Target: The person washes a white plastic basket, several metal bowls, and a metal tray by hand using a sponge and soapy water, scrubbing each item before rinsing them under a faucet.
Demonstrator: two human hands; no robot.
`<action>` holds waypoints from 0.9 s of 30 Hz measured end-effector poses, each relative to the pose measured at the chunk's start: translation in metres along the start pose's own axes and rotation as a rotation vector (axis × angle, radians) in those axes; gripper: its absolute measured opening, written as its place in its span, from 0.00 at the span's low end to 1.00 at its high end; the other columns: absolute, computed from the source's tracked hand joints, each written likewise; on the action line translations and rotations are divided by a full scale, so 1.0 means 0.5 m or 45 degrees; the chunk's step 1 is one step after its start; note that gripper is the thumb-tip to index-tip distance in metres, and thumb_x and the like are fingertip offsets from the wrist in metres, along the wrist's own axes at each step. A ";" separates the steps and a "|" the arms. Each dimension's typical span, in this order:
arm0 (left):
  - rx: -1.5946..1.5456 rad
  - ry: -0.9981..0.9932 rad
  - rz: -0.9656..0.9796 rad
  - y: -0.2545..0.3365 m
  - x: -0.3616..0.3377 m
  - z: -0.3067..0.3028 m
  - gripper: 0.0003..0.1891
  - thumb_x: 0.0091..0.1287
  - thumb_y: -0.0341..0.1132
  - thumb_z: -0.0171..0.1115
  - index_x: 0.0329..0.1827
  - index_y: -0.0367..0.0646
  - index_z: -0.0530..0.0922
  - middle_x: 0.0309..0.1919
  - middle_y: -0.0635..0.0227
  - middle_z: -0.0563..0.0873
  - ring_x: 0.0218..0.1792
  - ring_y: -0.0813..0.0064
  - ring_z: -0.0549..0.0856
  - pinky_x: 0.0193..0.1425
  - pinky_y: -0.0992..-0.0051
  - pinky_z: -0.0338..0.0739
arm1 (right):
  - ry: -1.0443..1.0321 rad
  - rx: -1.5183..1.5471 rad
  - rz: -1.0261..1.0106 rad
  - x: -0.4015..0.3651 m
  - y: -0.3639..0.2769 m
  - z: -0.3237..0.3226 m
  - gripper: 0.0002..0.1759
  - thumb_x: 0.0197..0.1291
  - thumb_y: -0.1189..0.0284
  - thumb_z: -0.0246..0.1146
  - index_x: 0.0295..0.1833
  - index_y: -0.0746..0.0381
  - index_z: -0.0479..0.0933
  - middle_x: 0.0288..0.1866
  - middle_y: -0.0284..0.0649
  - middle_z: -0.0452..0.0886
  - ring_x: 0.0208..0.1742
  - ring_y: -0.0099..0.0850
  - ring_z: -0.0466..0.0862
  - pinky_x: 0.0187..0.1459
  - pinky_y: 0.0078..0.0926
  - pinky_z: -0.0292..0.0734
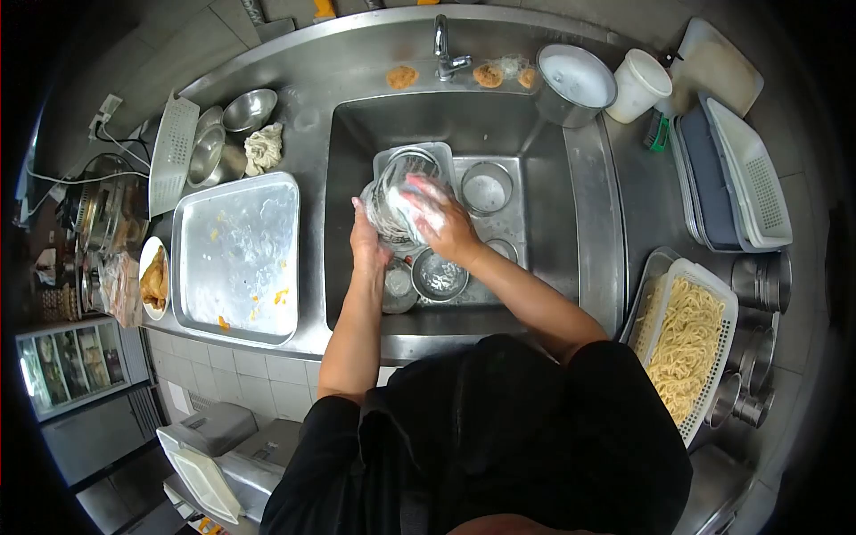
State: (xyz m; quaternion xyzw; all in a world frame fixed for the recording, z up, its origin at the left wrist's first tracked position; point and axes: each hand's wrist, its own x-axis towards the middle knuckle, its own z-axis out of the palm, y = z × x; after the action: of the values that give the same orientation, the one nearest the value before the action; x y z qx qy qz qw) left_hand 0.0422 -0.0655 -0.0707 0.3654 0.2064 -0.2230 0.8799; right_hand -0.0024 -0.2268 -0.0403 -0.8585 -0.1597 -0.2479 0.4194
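Over the sink [553, 214], my left hand [366, 239] grips the side of a clear, see-through round container [385, 203], which is tilted and wet with suds. My right hand [446, 223] is closed against the container's other side, its fingers covered in white foam; whatever lies under them is hidden. Behind the container, a rectangular metal pan [434, 150] shows in part. On the sink floor to the right stands a round metal pot [487, 188] with whitish liquid. Below my hands sit a metal bowl [440, 274] and another round vessel [399, 283].
A faucet [441, 45] rises behind the sink, with orange-brown scrubbers [402, 78] along the ledge. Left is a stained metal tray [236, 259] beside metal bowls [250, 111]. A sudsy pot [577, 82] and white bucket [640, 85] stand right; noodles [685, 343] fill a white basket.
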 end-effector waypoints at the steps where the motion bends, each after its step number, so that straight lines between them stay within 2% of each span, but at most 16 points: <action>1: -0.003 -0.042 0.017 0.002 0.006 -0.015 0.32 0.70 0.59 0.37 0.62 0.40 0.69 0.57 0.58 0.77 0.57 0.58 0.76 0.63 0.56 0.68 | -0.006 -0.043 -0.020 -0.010 -0.009 -0.008 0.22 0.57 0.75 0.56 0.60 0.56 0.73 0.67 0.43 0.67 0.64 0.42 0.70 0.63 0.34 0.66; 6: 0.119 -0.047 0.014 0.043 -0.019 -0.018 0.29 0.70 0.54 0.46 0.57 0.35 0.71 0.52 0.58 0.80 0.51 0.64 0.80 0.57 0.64 0.74 | 0.097 0.655 0.880 -0.009 0.177 -0.002 0.20 0.63 0.69 0.54 0.61 0.57 0.71 0.65 0.39 0.69 0.59 0.29 0.73 0.61 0.25 0.66; 8: 0.515 -0.284 -0.090 0.064 -0.011 -0.007 0.25 0.68 0.52 0.52 0.49 0.34 0.77 0.41 0.61 0.84 0.39 0.72 0.83 0.47 0.73 0.77 | 0.044 0.850 1.036 0.023 0.177 -0.032 0.20 0.64 0.66 0.55 0.61 0.56 0.71 0.65 0.38 0.69 0.58 0.27 0.74 0.60 0.25 0.66; 10: 0.797 -0.324 -0.065 0.079 -0.006 0.031 0.23 0.67 0.51 0.55 0.42 0.35 0.79 0.35 0.64 0.84 0.34 0.75 0.82 0.41 0.76 0.76 | -0.501 1.153 1.525 0.093 0.086 -0.105 0.25 0.60 0.54 0.58 0.60 0.56 0.73 0.63 0.41 0.71 0.62 0.32 0.71 0.57 0.31 0.68; 11: 1.078 -0.360 -0.034 0.086 0.005 0.048 0.22 0.65 0.51 0.58 0.36 0.36 0.81 0.29 0.67 0.84 0.29 0.79 0.80 0.36 0.79 0.74 | -0.500 1.150 1.524 0.071 0.115 -0.086 0.25 0.60 0.54 0.58 0.60 0.56 0.73 0.63 0.41 0.71 0.62 0.32 0.71 0.57 0.31 0.68; 13: 1.251 -0.406 -0.018 0.103 0.041 0.060 0.22 0.62 0.52 0.62 0.29 0.37 0.81 0.24 0.72 0.82 0.27 0.81 0.77 0.33 0.79 0.71 | -0.972 1.413 1.397 0.049 0.122 -0.058 0.29 0.56 0.50 0.60 0.59 0.57 0.74 0.62 0.42 0.72 0.62 0.34 0.70 0.59 0.36 0.65; 14: 1.574 -0.554 0.000 0.116 0.046 0.073 0.22 0.61 0.53 0.62 0.30 0.38 0.80 0.24 0.71 0.82 0.27 0.82 0.77 0.33 0.79 0.71 | -0.918 0.869 1.434 0.043 0.074 -0.085 0.27 0.54 0.59 0.64 0.57 0.61 0.74 0.56 0.41 0.77 0.57 0.32 0.74 0.57 0.34 0.67; 15: 1.897 -0.702 0.013 0.126 0.048 0.082 0.22 0.61 0.53 0.63 0.31 0.39 0.79 0.24 0.71 0.82 0.27 0.82 0.77 0.34 0.78 0.72 | -1.092 1.368 1.044 0.016 0.108 -0.048 0.24 0.51 0.67 0.66 0.54 0.64 0.75 0.50 0.40 0.80 0.52 0.30 0.77 0.55 0.28 0.70; 17: 1.950 -0.740 0.002 0.115 0.053 0.077 0.23 0.58 0.55 0.64 0.33 0.39 0.78 0.24 0.70 0.81 0.27 0.83 0.76 0.33 0.78 0.71 | -0.869 1.536 1.129 0.001 0.085 -0.026 0.21 0.50 0.72 0.67 0.50 0.67 0.76 0.42 0.37 0.82 0.45 0.27 0.80 0.50 0.23 0.72; 19: 2.117 -0.489 0.336 0.094 0.043 0.084 0.28 0.57 0.60 0.63 0.37 0.37 0.77 0.26 0.65 0.82 0.29 0.75 0.79 0.37 0.75 0.73 | -0.711 1.374 1.145 -0.001 0.089 -0.001 0.20 0.49 0.72 0.66 0.49 0.66 0.76 0.41 0.38 0.82 0.43 0.27 0.80 0.48 0.23 0.72; 20: 2.351 -0.330 0.275 0.083 0.042 0.090 0.31 0.56 0.61 0.61 0.39 0.35 0.76 0.30 0.58 0.83 0.33 0.65 0.83 0.42 0.70 0.75 | -0.545 1.209 1.162 -0.005 0.090 0.013 0.19 0.49 0.72 0.66 0.48 0.66 0.77 0.40 0.38 0.82 0.41 0.26 0.80 0.46 0.23 0.73; 21: 2.359 -0.332 0.271 0.063 0.047 0.093 0.31 0.56 0.61 0.61 0.39 0.35 0.76 0.30 0.58 0.83 0.33 0.65 0.83 0.42 0.70 0.75 | -0.539 1.216 1.164 -0.004 0.091 0.030 0.19 0.49 0.72 0.66 0.48 0.66 0.77 0.40 0.38 0.82 0.41 0.26 0.80 0.46 0.23 0.73; 23: 2.187 0.038 0.334 0.017 0.064 0.079 0.30 0.57 0.59 0.59 0.39 0.33 0.77 0.34 0.50 0.84 0.37 0.55 0.84 0.45 0.65 0.75 | -0.249 0.950 1.090 -0.001 0.092 0.070 0.16 0.46 0.74 0.65 0.44 0.65 0.78 0.39 0.38 0.82 0.38 0.27 0.81 0.43 0.26 0.74; 24: 2.120 0.093 0.475 0.009 0.073 0.083 0.24 0.56 0.49 0.59 0.38 0.32 0.78 0.34 0.46 0.84 0.38 0.53 0.84 0.45 0.63 0.75 | -0.269 0.749 1.018 -0.015 0.099 0.101 0.16 0.44 0.74 0.63 0.42 0.66 0.77 0.36 0.39 0.82 0.38 0.30 0.81 0.42 0.28 0.75; 25: 2.118 0.092 0.475 0.013 0.085 0.083 0.24 0.56 0.49 0.59 0.38 0.32 0.78 0.34 0.46 0.84 0.38 0.53 0.84 0.45 0.63 0.75 | -0.284 0.533 0.917 -0.024 0.077 0.125 0.23 0.43 0.73 0.64 0.48 0.68 0.73 0.35 0.42 0.82 0.37 0.37 0.81 0.42 0.32 0.76; 27: 2.411 -0.130 0.474 0.032 0.109 0.080 0.19 0.51 0.43 0.60 0.36 0.33 0.80 0.33 0.44 0.83 0.38 0.52 0.84 0.45 0.61 0.75 | -0.447 0.685 0.696 -0.043 0.019 0.093 0.31 0.42 0.71 0.64 0.57 0.65 0.68 0.41 0.48 0.81 0.44 0.44 0.81 0.47 0.35 0.75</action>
State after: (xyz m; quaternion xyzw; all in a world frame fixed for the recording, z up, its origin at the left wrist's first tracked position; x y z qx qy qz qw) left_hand 0.1032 -0.0979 -0.0644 0.9401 -0.1586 -0.1694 0.2496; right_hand -0.0022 -0.1965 -0.0829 -0.7584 -0.0540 0.0730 0.6454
